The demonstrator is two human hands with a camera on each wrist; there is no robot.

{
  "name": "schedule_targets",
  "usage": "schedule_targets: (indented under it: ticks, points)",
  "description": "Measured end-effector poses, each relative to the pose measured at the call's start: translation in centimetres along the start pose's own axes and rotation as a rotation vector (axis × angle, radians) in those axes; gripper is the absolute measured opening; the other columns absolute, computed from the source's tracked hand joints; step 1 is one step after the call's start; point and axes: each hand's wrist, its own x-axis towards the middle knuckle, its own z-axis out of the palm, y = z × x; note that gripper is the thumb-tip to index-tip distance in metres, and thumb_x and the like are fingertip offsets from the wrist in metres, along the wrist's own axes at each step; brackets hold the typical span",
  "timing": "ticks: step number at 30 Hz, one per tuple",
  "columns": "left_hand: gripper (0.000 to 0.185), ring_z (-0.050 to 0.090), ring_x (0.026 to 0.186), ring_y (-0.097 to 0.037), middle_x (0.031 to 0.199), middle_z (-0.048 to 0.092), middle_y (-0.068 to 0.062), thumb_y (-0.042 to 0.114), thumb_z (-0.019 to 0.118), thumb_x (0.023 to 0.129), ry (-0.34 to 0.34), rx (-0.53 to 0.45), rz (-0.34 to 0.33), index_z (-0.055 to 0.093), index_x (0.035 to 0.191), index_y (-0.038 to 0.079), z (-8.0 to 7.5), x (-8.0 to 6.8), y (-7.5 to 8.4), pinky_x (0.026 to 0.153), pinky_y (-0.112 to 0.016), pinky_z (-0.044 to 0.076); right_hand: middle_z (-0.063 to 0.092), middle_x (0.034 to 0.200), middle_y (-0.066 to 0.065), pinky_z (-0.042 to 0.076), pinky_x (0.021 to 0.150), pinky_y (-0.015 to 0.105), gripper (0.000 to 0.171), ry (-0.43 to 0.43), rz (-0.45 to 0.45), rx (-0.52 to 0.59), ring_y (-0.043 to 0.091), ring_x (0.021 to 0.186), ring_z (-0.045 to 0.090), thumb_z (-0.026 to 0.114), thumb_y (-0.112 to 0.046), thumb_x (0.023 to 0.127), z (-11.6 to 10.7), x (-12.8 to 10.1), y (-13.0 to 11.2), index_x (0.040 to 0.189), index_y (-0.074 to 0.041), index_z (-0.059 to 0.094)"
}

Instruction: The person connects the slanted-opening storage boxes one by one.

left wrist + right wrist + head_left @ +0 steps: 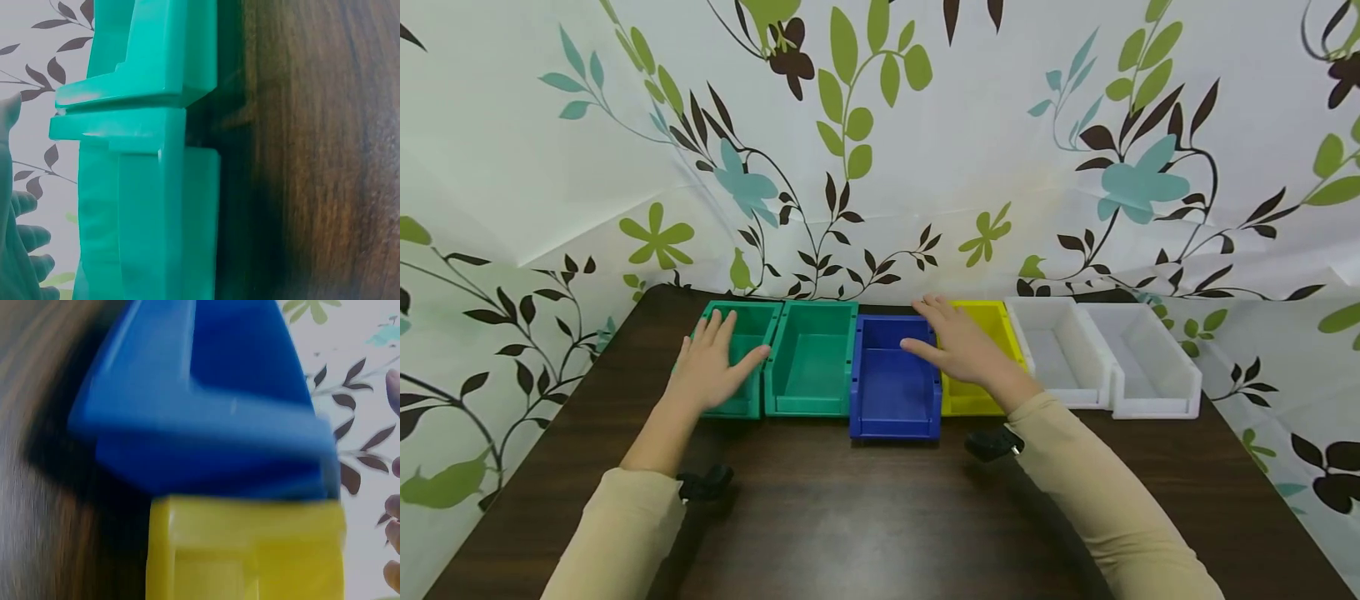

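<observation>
Flat and spread, with nothing clasped: left hand (713, 367) over the outer green bin (739, 360), fingers straight, thumb toward the second green bin (812, 357); contact with the rim not possible to tell. Right hand (958, 343) also with straight fingers, lying over the yellow bin (981, 354), thumb at the wall of the blue bin (893, 377) beside it. Blue bin set a little forward of the row. Further to the right, two white bins (1105, 354), side by side. All six standing in one row on the dark wooden table (865, 508), touching or nearly. Judged: row mostly arranged, only blue bin left to push in line.
</observation>
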Motion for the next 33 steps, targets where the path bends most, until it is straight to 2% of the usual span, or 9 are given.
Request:
schedule_targets:
  ticks: [8, 14, 16, 19, 23, 25, 29, 33]
  points:
    - [0.095, 0.010, 0.137, -0.056, 0.152, 0.012, -0.034, 0.070, 0.032, 0.090, 0.027, 0.017, -0.074, 0.019, 0.148, -0.004, -0.8, 0.0, -1.2, 0.106, -0.071, 0.009, 0.039, 0.150, 0.007, 0.028, 0.114, 0.047, 0.067, 0.013, -0.017, 0.237, 0.027, 0.139, 0.035, 0.038, -0.058, 0.095, 0.7, 1.1, -2.6, 0.145, -0.012, 0.038]
    - [0.090, 0.020, 0.133, -0.057, 0.148, 0.019, -0.037, 0.063, 0.037, 0.092, 0.031, 0.035, -0.148, 0.021, 0.147, -0.007, -1.0, -0.2, -2.5, 0.103, -0.071, 0.020, 0.050, 0.141, 0.004, 0.039, 0.106, 0.046, 0.057, -0.005, 0.027, 0.429, 0.025, 0.129, 0.047, 0.038, -0.052, 0.098, 1.5, 1.8, -4.4, 0.140, -0.015, 0.046]
    - [0.085, 0.024, 0.132, -0.056, 0.147, 0.021, -0.037, 0.057, 0.041, 0.094, 0.029, 0.015, -0.178, 0.022, 0.146, -0.008, -1.1, -0.2, -2.8, 0.103, -0.070, 0.024, 0.053, 0.138, 0.005, 0.042, 0.103, 0.045, 0.055, -0.019, 0.056, 0.521, 0.025, 0.125, 0.050, 0.038, -0.050, 0.099, 1.7, 2.0, -5.0, 0.139, -0.013, 0.048]
    - [0.076, 0.029, 0.130, -0.055, 0.144, 0.027, -0.037, 0.045, 0.044, 0.096, 0.028, -0.044, -0.218, 0.023, 0.145, -0.010, -1.1, -0.3, -3.4, 0.101, -0.068, 0.028, 0.053, 0.137, 0.008, 0.044, 0.102, 0.042, 0.056, -0.057, 0.102, 0.717, 0.024, 0.124, 0.052, 0.037, -0.047, 0.100, 1.9, 2.5, -5.7, 0.139, -0.008, 0.046]
    - [0.063, 0.037, 0.124, -0.054, 0.138, 0.037, -0.038, 0.032, 0.044, 0.098, 0.061, -0.131, -0.238, 0.030, 0.141, -0.011, -1.2, -0.3, -3.9, 0.098, -0.066, 0.035, 0.048, 0.141, 0.015, 0.043, 0.104, 0.041, 0.060, -0.117, 0.184, 1.003, 0.026, 0.127, 0.051, 0.036, -0.045, 0.101, 1.9, 3.0, -6.5, 0.141, -0.002, 0.040]
    - [0.057, 0.039, 0.123, -0.053, 0.135, 0.041, -0.038, 0.027, 0.043, 0.099, 0.083, -0.172, -0.241, 0.034, 0.139, -0.012, -1.3, -0.4, -4.2, 0.097, -0.064, 0.037, 0.045, 0.144, 0.017, 0.041, 0.106, 0.041, 0.062, -0.146, 0.225, 1.103, 0.027, 0.130, 0.048, 0.035, -0.046, 0.101, 1.8, 3.2, -6.8, 0.143, -0.001, 0.036]
    - [0.050, 0.043, 0.120, -0.051, 0.131, 0.047, -0.037, 0.022, 0.041, 0.099, 0.110, -0.233, -0.251, 0.042, 0.134, -0.014, -1.3, -0.5, -4.5, 0.094, -0.061, 0.041, 0.032, 0.151, 0.021, 0.035, 0.110, 0.043, 0.066, -0.215, 0.290, 1.245, 0.032, 0.137, 0.037, 0.032, -0.048, 0.100, 1.5, 3.4, -7.6, 0.148, -0.003, 0.027]
    - [0.047, 0.047, 0.117, -0.050, 0.128, 0.049, -0.037, 0.020, 0.040, 0.099, 0.113, -0.262, -0.262, 0.045, 0.132, -0.013, -1.4, -0.5, -4.6, 0.089, -0.060, 0.045, 0.019, 0.155, 0.023, 0.028, 0.114, 0.047, 0.067, -0.269, 0.316, 1.312, 0.036, 0.142, 0.026, 0.029, -0.050, 0.101, 1.3, 3.5, -8.3, 0.151, -0.008, 0.018]
